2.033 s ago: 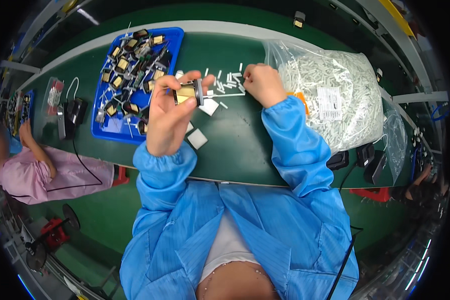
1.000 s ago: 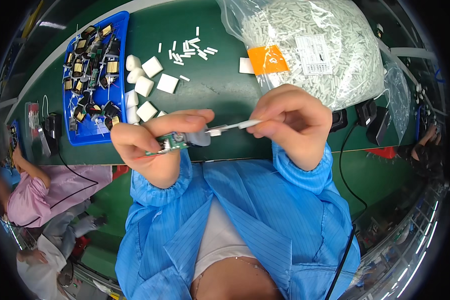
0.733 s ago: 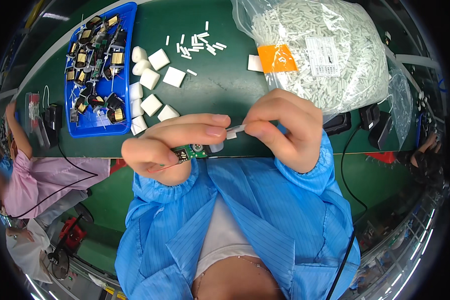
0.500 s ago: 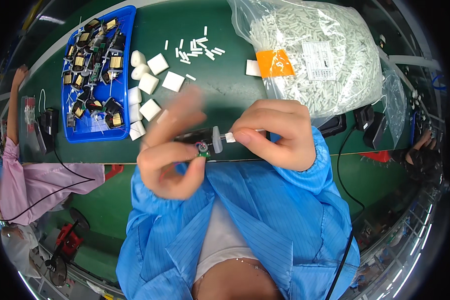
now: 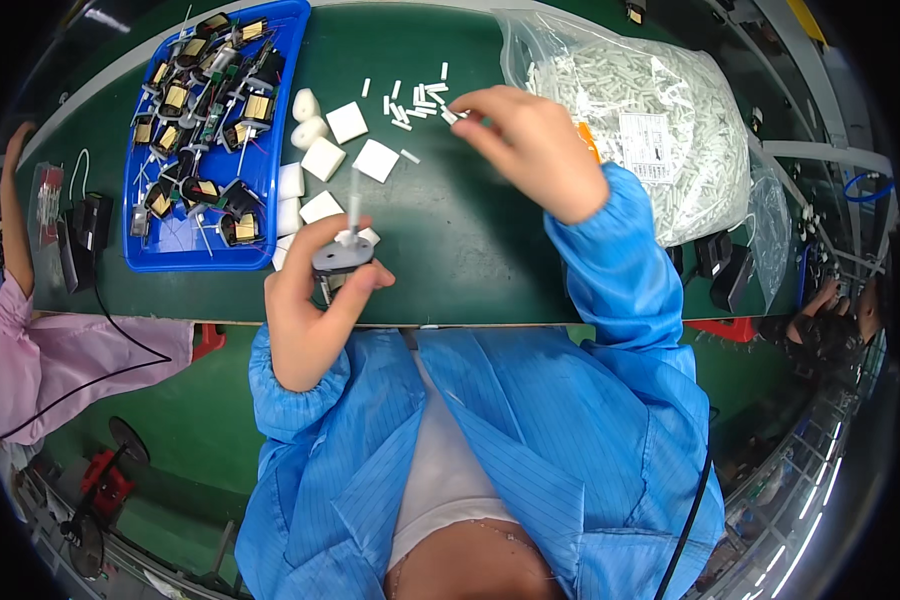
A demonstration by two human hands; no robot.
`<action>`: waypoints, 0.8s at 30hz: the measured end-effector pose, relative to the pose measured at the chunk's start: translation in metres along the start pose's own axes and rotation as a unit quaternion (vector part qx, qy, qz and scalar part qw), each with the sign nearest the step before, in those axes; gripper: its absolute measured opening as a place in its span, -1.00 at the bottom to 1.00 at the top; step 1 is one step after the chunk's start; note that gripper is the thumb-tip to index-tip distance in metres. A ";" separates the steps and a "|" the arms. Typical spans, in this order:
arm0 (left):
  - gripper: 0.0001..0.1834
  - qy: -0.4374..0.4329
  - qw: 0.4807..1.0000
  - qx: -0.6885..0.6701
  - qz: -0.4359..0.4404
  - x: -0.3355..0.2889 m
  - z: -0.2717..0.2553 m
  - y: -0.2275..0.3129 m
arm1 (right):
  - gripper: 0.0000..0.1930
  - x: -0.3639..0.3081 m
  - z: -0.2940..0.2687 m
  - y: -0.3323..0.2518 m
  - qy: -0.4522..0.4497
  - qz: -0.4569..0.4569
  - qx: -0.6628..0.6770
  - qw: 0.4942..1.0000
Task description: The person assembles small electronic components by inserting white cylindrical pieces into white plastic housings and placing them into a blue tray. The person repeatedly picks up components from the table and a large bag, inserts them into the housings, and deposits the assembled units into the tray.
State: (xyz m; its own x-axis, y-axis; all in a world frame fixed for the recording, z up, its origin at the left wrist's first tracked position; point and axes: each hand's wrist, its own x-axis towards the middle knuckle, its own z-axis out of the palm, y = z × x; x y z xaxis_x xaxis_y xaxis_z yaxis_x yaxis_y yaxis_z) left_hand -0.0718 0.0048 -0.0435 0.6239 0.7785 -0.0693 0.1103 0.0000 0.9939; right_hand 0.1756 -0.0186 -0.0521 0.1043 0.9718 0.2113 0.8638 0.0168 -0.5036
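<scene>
My left hand (image 5: 315, 290), at the near edge of the table, is closed around a small electronic assembly with a round grey disc (image 5: 343, 257) on top. A pale rod (image 5: 355, 205) sticks up from that disc; the assembly's lower part is mostly hidden by my fingers. My right hand (image 5: 530, 145) reaches to the loose white tubes (image 5: 420, 108) on the green table, thumb and forefinger pinched at a small white tube (image 5: 449, 117) on the pile's right side.
At the left stands a blue tray (image 5: 282, 120) full of similar assemblies. White foam-like blocks (image 5: 375, 160) lie beside it. A large clear bag (image 5: 685, 110) packed with white tubes rests at the far right. Another person's arm (image 5: 15, 210) shows at the left edge.
My right hand has left the assembly and moved away to the loose tubes. My left hand has turned the assembly so its rod points upward. The view has shifted a little.
</scene>
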 end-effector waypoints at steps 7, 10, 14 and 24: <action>-0.66 0.068 0.995 -0.076 -0.011 -0.003 -0.008 -0.011 | -0.69 0.017 0.067 -0.018 -0.099 -0.206 -0.095 0.969; -0.67 0.046 0.996 -0.080 -0.013 -0.002 -0.010 -0.014 | -0.70 0.014 0.063 -0.008 -0.100 -0.167 -0.023 0.981; -0.71 0.063 0.983 -0.169 -0.036 0.008 0.003 -0.014 | -0.70 -0.010 0.033 -0.028 0.016 -0.091 0.119 0.989; -0.56 -0.015 0.988 -0.148 -0.026 0.031 0.039 -0.015 | -0.70 -0.058 -0.009 -0.053 -0.043 0.122 0.407 0.904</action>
State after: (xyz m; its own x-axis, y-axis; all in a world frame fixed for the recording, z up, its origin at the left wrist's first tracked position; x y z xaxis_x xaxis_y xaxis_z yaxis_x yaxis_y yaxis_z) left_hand -0.0238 0.0045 -0.0637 0.6460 0.7539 -0.1199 -0.0858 0.2279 0.9699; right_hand 0.1279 -0.0782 -0.0305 0.1728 0.9843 -0.0374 0.1679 -0.0669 -0.9835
